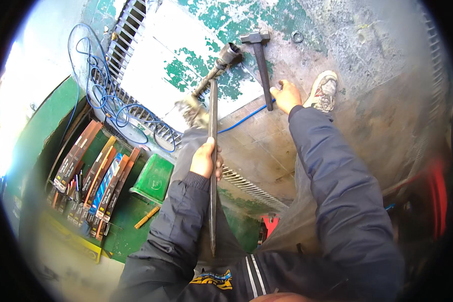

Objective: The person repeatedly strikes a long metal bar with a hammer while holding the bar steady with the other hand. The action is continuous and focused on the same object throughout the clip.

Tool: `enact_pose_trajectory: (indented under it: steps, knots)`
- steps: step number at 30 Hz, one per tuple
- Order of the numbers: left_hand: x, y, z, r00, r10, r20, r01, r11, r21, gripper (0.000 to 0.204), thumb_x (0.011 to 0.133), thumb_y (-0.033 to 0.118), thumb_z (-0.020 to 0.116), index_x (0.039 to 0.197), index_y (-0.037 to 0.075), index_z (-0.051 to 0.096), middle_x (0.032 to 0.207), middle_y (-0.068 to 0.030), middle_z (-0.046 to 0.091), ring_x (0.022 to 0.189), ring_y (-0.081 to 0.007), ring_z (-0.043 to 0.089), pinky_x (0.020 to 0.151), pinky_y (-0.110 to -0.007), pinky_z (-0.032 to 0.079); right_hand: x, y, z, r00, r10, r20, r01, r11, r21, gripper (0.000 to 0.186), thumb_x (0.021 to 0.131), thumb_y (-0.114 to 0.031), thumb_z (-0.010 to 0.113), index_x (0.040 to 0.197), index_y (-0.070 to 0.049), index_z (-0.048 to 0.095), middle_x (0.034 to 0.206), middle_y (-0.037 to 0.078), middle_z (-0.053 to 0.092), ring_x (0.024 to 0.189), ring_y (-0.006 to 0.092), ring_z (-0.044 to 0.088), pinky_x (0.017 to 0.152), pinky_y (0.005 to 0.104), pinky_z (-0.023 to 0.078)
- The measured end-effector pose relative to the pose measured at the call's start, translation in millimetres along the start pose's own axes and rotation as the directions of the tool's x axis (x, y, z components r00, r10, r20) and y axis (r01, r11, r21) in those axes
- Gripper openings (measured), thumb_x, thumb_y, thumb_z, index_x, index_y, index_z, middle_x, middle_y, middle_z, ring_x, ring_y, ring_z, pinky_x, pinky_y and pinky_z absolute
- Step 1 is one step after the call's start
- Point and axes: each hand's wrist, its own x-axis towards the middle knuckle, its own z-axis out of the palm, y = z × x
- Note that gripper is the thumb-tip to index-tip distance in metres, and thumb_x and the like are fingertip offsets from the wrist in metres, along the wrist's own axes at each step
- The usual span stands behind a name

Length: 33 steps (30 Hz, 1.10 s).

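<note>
My left hand [205, 160] is wrapped round a long, dark, pointed metal bar [213, 110], which runs upright through the middle of the view. The bar's far end meets or overlaps a worn metal shaft [215, 70] with a wide socket-like end, lying on the floor; whether they touch, I cannot tell. To the right of it a hammer [261, 63] lies with its head away from me. Close beside the lower end of its handle is my right hand [287, 95], thumb and forefinger apart, not closed round it.
Blue hose [100, 95] lies coiled at the left by a floor grating [127, 38]. Nearer, long cardboard boxes [78, 155], a green bin [154, 177] and a wooden-looking stick [147, 217] sit on a green surface. My shoes flank the work; a small ring [297, 36] lies beyond.
</note>
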Motion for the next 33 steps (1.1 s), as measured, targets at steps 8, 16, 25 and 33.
enact_pose_trajectory:
  steps: [8, 16, 25, 33]
  knots:
    - [53, 19, 4, 0.969, -0.019, 0.247, 0.044, 0.995, -0.093, 0.041, 0.111, 0.046, 0.046, 0.11, 0.005, 0.052, 0.061, -0.0066, 0.051, 0.036, -0.0188, 0.045, 0.035, -0.035, 0.04, 66, -15, 62, 0.987, -0.05, -0.153, 0.055, 0.998, 0.029, 0.075, 0.085, -0.032, 0.083, 0.143, 0.003, 0.05, 0.138, 0.028, 0.06, 0.127, 0.0447, 0.059, 0.11, 0.0485, 0.047]
    - [65, 29, -23, 0.957, 0.116, 0.267, -0.169, 0.968, 0.185, 0.032, 0.113, 0.037, 0.046, 0.102, 0.008, 0.05, 0.061, -0.0041, 0.051, 0.038, -0.015, 0.046, 0.037, -0.03, 0.038, 99, -48, 73, 0.994, 0.04, -0.104, -0.04, 0.999, 0.0, 0.038, 0.078, -0.011, 0.079, 0.113, -0.001, 0.065, 0.106, 0.02, 0.075, 0.1, 0.0363, 0.072, 0.097, 0.0475, 0.055]
    - [92, 47, -16, 0.979, 0.077, 0.187, -0.111, 0.977, 0.181, 0.029, 0.112, 0.036, 0.05, 0.099, 0.01, 0.049, 0.062, -0.0031, 0.051, 0.042, -0.0145, 0.048, 0.04, -0.031, 0.039, 30, -74, -5, 0.931, -0.001, 0.365, -0.286, 0.62, 0.731, 0.033, 0.089, -0.008, 0.078, 0.114, -0.002, 0.057, 0.091, 0.009, 0.066, 0.068, 0.0179, 0.068, 0.056, 0.0324, 0.058]
    - [96, 32, -4, 0.981, 0.115, 0.156, -0.139, 0.979, 0.152, 0.029, 0.112, 0.035, 0.05, 0.099, 0.009, 0.049, 0.061, -0.0034, 0.051, 0.04, -0.0149, 0.047, 0.037, -0.032, 0.038, -85, -101, 16, 0.935, 0.136, 0.327, -0.345, 0.559, 0.754, 0.023, 0.096, -0.016, 0.075, 0.105, -0.006, 0.056, 0.077, 0.001, 0.06, 0.052, 0.0095, 0.056, 0.045, 0.0274, 0.049]
